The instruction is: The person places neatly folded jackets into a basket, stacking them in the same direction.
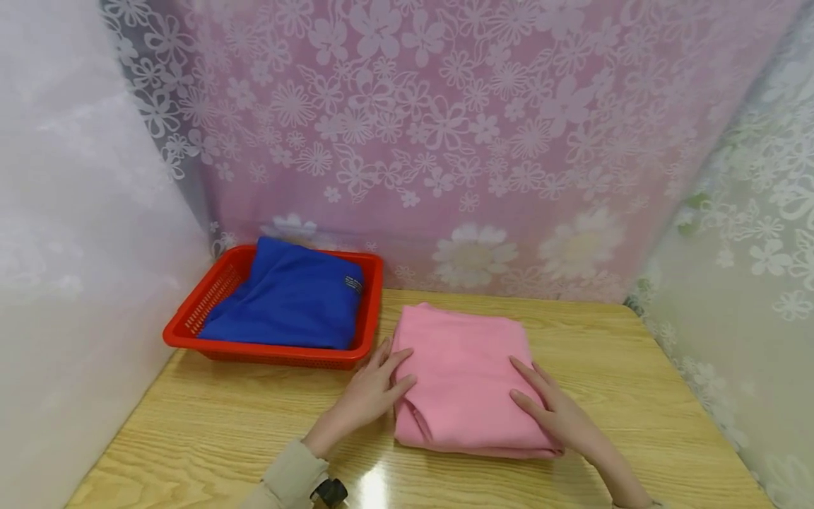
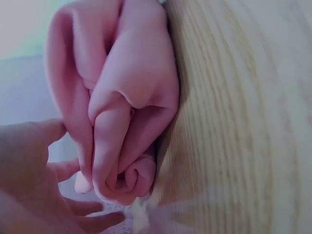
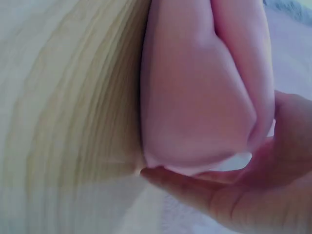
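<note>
A pink folded cloth (image 1: 467,382), thick and layered, lies on the wooden table. My left hand (image 1: 367,396) rests against its left side, thumb and a finger on the top edge, with the fingers spread and fairly straight. Loose folds and a rolled layer show on that side in the left wrist view, beside the left fingers (image 2: 87,207). On the opposite side, my right hand (image 1: 562,417) touches the cloth with extended fingers over its upper right edge. In the right wrist view, the right thumb (image 3: 287,107) meets the top and the fingers reach along the side, down near the tabletop.
To the left and farther back stands a red plastic basket (image 1: 267,352) with perforated sides, holding a folded blue cloth (image 1: 292,300) with a small dark label. A pink flowered curtain (image 1: 458,141) hangs behind the wooden table (image 1: 636,396), with pale sheets at both sides.
</note>
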Motion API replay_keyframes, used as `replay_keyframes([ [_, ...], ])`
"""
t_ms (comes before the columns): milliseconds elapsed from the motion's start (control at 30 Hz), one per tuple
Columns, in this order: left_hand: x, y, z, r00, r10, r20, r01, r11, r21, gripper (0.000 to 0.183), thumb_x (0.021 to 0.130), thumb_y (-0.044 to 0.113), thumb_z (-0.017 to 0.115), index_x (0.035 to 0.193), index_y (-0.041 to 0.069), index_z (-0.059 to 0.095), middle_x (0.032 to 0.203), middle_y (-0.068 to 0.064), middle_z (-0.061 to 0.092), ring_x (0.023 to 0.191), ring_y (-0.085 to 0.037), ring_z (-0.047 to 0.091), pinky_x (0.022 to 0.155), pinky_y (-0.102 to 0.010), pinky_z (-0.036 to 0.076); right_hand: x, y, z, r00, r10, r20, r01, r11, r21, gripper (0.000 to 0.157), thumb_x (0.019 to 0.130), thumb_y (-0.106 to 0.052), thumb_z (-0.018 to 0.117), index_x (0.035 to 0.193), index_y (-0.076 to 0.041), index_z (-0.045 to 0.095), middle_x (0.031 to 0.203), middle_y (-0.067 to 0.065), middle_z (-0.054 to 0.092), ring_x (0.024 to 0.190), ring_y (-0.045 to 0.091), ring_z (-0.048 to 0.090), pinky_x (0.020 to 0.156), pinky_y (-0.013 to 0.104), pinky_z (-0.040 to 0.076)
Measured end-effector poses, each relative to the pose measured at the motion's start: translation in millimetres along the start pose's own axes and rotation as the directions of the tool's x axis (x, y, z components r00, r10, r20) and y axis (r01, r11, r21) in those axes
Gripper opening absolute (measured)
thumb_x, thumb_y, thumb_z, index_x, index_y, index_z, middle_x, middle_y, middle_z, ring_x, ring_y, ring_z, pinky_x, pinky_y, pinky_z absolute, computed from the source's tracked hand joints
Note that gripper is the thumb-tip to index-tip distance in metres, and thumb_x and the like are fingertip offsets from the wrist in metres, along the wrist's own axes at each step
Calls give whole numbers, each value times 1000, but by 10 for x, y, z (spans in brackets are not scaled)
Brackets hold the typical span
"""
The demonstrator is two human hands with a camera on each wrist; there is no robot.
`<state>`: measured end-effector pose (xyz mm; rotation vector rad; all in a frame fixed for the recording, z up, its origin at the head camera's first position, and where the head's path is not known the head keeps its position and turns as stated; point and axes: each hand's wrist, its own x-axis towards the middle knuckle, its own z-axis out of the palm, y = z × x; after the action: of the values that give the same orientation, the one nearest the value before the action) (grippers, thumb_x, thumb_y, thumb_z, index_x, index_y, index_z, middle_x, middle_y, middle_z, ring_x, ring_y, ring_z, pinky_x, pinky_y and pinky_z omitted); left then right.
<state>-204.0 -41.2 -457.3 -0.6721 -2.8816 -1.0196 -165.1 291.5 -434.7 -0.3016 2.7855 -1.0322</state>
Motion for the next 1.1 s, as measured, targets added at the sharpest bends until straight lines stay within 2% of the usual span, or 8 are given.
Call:
replay_keyframes([
  [100,-17,-20,-27,999,-29,43,34,993,-111,59,90,57,43,141,28,37,148,-14,28,131,-35,33,99,-61,28,-23,115,-65,996,43,84,-60,976,209,56,95,-41,46,145,-40,19,153,15,7,132,46,25,88,53,43],
  [200,-23,-48,-26,997,-26,73,41,978,-206,61,89,56,46,142,28,35,144,-9,37,128,-28,38,99,-54,34,-27,195,-106,981,119,151,-166,920,356,55,95,-40,46,143,-46,19,154,8,6,129,39,35,85,39,48],
  [267,-31,-44,-23,996,-31,79,50,969,-243,62,89,55,49,142,28,34,142,-7,38,125,-24,42,99,-48,37,-16,236,-126,973,144,178,-206,890,407,54,95,-40,45,142,-48,18,153,9,7,128,35,39,86,39,49],
  [500,-28,-44,61,996,-80,50,93,925,-369,63,86,50,56,141,28,35,142,-9,37,127,-27,38,100,-52,33,2,278,-149,954,96,284,-251,774,582,55,99,-33,41,144,-46,12,153,14,0,121,26,46,86,40,49],
  [600,-23,-37,107,995,-96,26,98,890,-445,62,86,45,60,141,27,35,141,-11,36,125,-28,38,100,-52,33,12,268,-135,952,68,300,-251,734,631,58,99,-30,41,145,-44,9,153,13,-8,119,24,47,86,41,49],
  [700,-12,-33,153,993,-116,-1,99,852,-514,63,86,40,62,141,25,35,142,-12,35,125,-29,38,100,-53,32,19,246,-118,955,47,293,-237,716,657,60,99,-28,41,146,-42,7,153,13,-12,117,25,48,84,42,49],
  [933,10,23,266,972,-230,-36,139,696,-705,67,84,31,67,141,26,33,147,-8,29,130,-27,34,106,-49,26,19,196,-60,967,40,250,-206,695,688,60,99,-23,43,146,-40,10,153,8,-13,118,27,47,84,44,49],
  [1100,21,163,213,968,-248,-45,130,645,-753,64,84,23,68,140,22,36,146,-11,31,127,-29,38,104,-49,30,-17,163,-85,973,73,218,-207,694,690,61,97,-23,46,145,-42,13,154,9,-9,114,28,51,82,44,51],
])
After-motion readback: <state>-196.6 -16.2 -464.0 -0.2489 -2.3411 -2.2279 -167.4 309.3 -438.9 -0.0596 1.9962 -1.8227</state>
